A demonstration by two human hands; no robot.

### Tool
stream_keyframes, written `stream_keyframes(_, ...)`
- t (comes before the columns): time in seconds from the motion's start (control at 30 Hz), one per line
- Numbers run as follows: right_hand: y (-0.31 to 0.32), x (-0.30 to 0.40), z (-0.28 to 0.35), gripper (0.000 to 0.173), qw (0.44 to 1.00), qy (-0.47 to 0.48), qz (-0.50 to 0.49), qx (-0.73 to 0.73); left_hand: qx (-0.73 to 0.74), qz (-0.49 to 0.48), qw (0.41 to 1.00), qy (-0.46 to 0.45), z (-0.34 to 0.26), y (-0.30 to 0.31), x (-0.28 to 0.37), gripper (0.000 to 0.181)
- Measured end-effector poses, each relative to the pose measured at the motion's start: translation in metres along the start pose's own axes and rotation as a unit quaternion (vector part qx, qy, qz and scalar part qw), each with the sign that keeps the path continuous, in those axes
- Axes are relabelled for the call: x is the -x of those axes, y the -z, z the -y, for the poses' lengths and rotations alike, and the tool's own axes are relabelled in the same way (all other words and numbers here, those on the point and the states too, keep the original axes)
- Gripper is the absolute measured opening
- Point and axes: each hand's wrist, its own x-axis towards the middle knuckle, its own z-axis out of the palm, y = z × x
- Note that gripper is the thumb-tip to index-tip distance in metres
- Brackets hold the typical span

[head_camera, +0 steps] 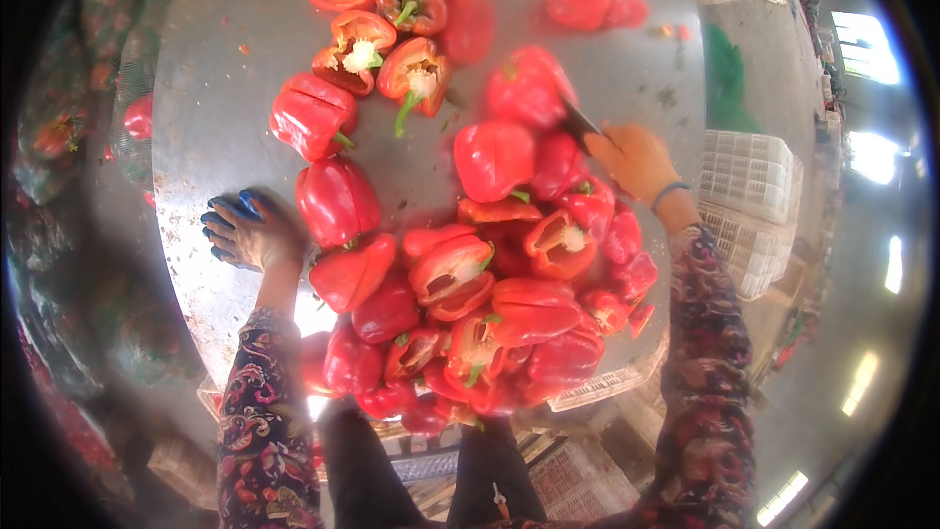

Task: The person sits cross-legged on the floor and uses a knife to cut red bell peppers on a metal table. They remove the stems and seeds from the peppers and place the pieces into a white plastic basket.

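On the right of the metal table [220,88], my right hand [634,160] grips a knife [577,122]. Its blade meets the side of a red bell pepper [529,88] and is partly hidden there. My left hand [253,231], with blue coverings on its fingers, rests on the left of the tabletop holding nothing. Close beside it stands a whole-looking red pepper [336,201]. A heap of red peppers [534,308] fills the near side, several of them split open with pale cores showing, such as one half [562,242].
More peppers lie at the far side, including opened halves [360,51] and a blurred pair [587,4]. White plastic crates [745,176] stand right of the table, with another crate [584,481] below the near edge. Green mesh sacks [73,125] of peppers are at left.
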Motion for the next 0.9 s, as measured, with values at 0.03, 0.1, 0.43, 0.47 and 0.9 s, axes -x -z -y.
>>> stream_keyframes(0.03, -0.011, 0.001, -0.004, 0.037, 0.999, 0.014, -0.022, 0.018, -0.002, 0.009, 1.000, -0.003, -0.001, -0.001, 0.003, 0.068)
stream_keyframes(0.1, -0.055, -0.008, -0.033, 0.036, 0.974, 0.120, -0.164, 0.103, 0.006, 0.017, 1.000, -0.008, -0.014, 0.004, 0.004, 0.067)
stream_keyframes(0.43, 0.029, -0.005, 0.003, 0.024, 0.888, 0.168, -0.429, -0.024, 0.002, 0.005, 1.000, 0.003, 0.001, -0.001, 0.000, 0.068)
stream_keyframes(0.47, 0.040, -0.020, 0.009, 0.025, 0.908, 0.119, -0.400, -0.047, 0.002, 0.005, 1.000, 0.008, 0.001, 0.002, 0.000, 0.068)
stream_keyframes(0.9, -0.043, -0.033, -0.076, 0.011, 0.966, 0.185, -0.163, 0.077, 0.020, 0.003, 1.000, -0.004, -0.004, -0.002, 0.005, 0.068)
